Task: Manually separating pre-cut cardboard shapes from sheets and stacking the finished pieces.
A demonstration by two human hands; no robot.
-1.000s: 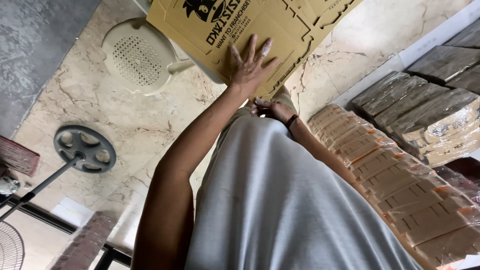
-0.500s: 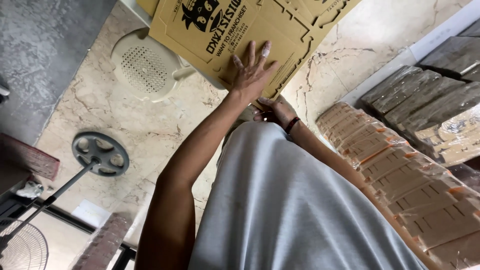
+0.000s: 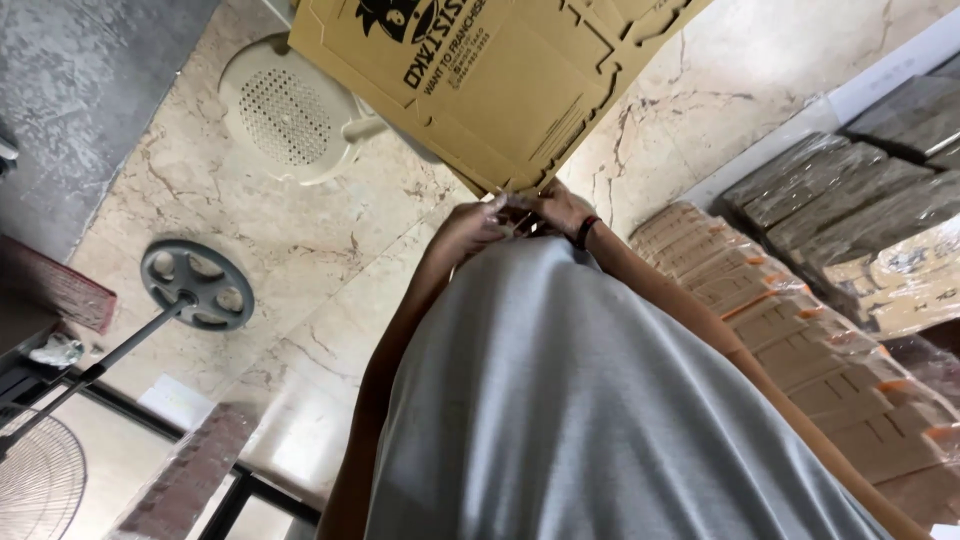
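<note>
We hold a flat die-cut cardboard box blank up at twelve o'clock, its near corner pinched between both hands just above our grey shirt. Our left hand and right hand sit close together, fingers closed on that lower edge; the right wrist wears a dark band. To work the fold cleanly, we judge it best to grip along the scored line and keep the sheet flat. At ten o'clock stands a cream plastic stool, at nine a fan base, and at three wrapped stacks of flat cartons.
</note>
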